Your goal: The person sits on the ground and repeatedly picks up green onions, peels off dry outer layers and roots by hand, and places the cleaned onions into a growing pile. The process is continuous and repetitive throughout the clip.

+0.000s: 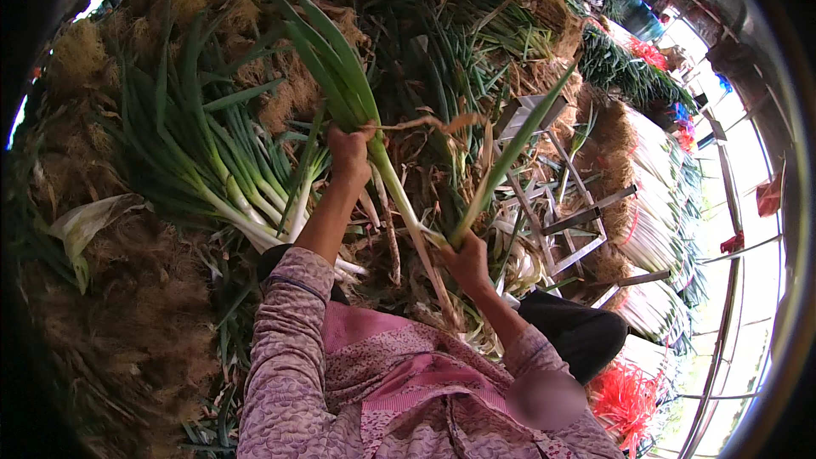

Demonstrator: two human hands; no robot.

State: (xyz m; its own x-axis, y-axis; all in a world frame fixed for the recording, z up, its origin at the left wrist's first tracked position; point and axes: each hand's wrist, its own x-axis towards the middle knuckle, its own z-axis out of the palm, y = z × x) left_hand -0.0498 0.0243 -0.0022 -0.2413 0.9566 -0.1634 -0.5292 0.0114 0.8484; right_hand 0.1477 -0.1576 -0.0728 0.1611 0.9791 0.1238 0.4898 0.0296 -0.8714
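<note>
My left hand (352, 154) is closed around the upper stalk of a leek-like green onion (398, 188), where its green leaves fan out above the fist. Its pale stem slants down to the roots near my lap, with dry brown leaf strips hanging beside it. My right hand (468, 262) grips a green outer leaf (517, 154) that stands away from the stem. The base of this leaf seems to join the stalk low down, near my right fingers. Left of my left forearm lies a pile of green onions (245, 204) with white stems.
A metal frame (554, 204), perhaps a small stool, stands at the right. Beyond it are tied bundles of white-stemmed onions (650, 185). Red plastic ties (628, 398) lie at lower right. Root masses (127, 312) fill the left, and unsorted onions (440, 70) lie ahead.
</note>
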